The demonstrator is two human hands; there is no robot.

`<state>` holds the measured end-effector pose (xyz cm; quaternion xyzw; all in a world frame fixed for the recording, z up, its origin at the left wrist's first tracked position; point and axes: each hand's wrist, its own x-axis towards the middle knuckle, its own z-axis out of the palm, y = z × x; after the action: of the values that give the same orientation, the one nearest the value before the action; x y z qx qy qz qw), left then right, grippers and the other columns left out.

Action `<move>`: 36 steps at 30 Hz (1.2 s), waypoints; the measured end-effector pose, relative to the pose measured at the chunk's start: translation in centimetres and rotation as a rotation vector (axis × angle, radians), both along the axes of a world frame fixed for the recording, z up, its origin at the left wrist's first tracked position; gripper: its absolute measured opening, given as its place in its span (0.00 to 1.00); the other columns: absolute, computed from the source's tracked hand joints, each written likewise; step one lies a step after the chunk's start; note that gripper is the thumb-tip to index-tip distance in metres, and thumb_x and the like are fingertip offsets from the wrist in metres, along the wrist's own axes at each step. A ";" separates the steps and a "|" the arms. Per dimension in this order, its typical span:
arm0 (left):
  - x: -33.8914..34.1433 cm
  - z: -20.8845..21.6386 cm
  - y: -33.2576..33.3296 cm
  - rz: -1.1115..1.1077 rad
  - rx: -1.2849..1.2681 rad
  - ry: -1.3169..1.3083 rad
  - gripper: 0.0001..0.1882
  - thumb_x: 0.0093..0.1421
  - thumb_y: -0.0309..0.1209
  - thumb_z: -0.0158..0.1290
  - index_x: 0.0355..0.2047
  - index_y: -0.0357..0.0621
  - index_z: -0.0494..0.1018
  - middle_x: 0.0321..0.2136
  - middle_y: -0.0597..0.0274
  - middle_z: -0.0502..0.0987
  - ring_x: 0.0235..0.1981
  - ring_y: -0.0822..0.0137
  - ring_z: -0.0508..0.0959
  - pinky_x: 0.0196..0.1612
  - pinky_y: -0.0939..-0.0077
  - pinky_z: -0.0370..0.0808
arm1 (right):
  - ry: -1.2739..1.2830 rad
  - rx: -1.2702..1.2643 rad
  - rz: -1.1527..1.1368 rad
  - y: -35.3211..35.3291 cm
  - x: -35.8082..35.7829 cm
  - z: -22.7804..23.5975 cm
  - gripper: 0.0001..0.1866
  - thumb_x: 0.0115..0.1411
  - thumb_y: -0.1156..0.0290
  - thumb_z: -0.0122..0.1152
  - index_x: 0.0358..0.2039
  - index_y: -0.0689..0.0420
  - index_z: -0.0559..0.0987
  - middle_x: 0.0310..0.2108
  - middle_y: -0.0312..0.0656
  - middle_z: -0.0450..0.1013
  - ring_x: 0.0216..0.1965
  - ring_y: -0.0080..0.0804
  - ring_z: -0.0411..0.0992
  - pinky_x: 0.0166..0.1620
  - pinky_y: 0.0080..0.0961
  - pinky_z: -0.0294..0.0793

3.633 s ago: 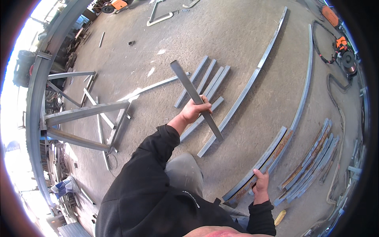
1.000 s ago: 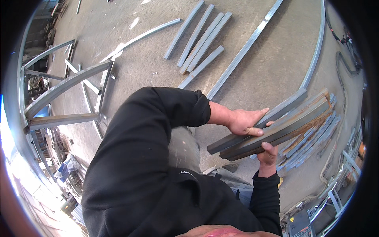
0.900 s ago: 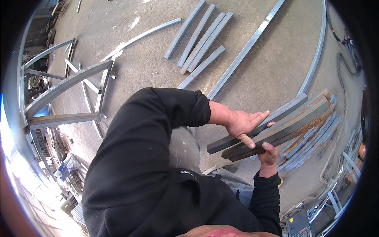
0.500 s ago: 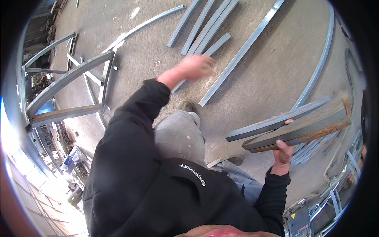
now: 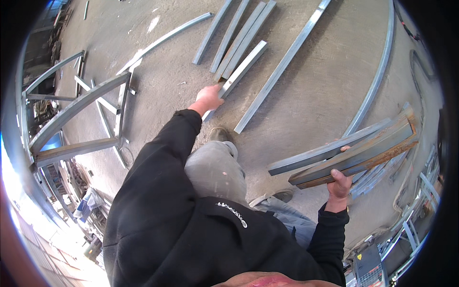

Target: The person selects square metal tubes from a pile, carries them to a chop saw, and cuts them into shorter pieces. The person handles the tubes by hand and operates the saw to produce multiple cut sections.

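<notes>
Concrete floor (image 5: 306, 112) spreads beneath both hands, and a group of loose bars (image 5: 240, 43) lies just beyond the left one. The left hand (image 5: 209, 99) is down on the near part of a short bar (image 5: 245, 67); its fingers are partly hidden, so I cannot tell how firmly they wrap it. The right hand (image 5: 339, 185) is gripping a fanned bundle (image 5: 368, 150), thumb on the near side and fingertips showing between the pieces. With one hand bearing that weight, the bundle could plausibly slide apart or tip, its splayed pieces giving an uneven hold; a slack left grip could let the short bar drop near the boot (image 5: 219, 135). The short bar's long axis runs from below the left hand away and rightward; the bundle's runs more sideways, its far ends pointing right and away from the right hand.
</notes>
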<state>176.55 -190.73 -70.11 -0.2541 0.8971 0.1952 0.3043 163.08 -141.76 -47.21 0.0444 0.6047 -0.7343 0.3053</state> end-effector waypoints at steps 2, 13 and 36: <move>0.7 0.2 -1.3 0.039 0.170 0.048 0.27 0.55 0.43 0.71 0.51 0.42 0.80 0.45 0.50 0.86 0.49 0.48 0.86 0.53 0.57 0.82 | 0.007 0.010 -0.017 0.5 0.3 0.1 0.42 0.44 0.66 0.75 0.63 0.50 0.72 0.64 0.50 0.68 0.67 0.54 0.69 0.71 0.53 0.67; -3.0 8.8 3.5 0.075 0.702 0.417 0.20 0.57 0.27 0.71 0.50 0.43 0.81 0.41 0.65 0.85 0.42 0.69 0.83 0.49 0.70 0.81 | -0.017 -0.043 -0.034 1.3 0.1 0.6 0.43 0.42 0.70 0.76 0.63 0.51 0.73 0.66 0.48 0.67 0.66 0.52 0.70 0.71 0.52 0.67; -14.0 18.9 8.1 0.769 1.225 0.569 0.17 0.72 0.39 0.61 0.42 0.34 0.76 0.29 0.62 0.81 0.24 0.72 0.81 0.29 0.76 0.78 | 0.011 0.005 -0.101 3.3 1.7 1.2 0.43 0.42 0.70 0.73 0.63 0.53 0.71 0.65 0.51 0.69 0.67 0.55 0.69 0.72 0.51 0.64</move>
<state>162.59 -182.64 -51.17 -0.2740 0.5219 0.8056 0.0594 164.76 -138.47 -45.97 0.0716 0.6052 -0.7475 0.2642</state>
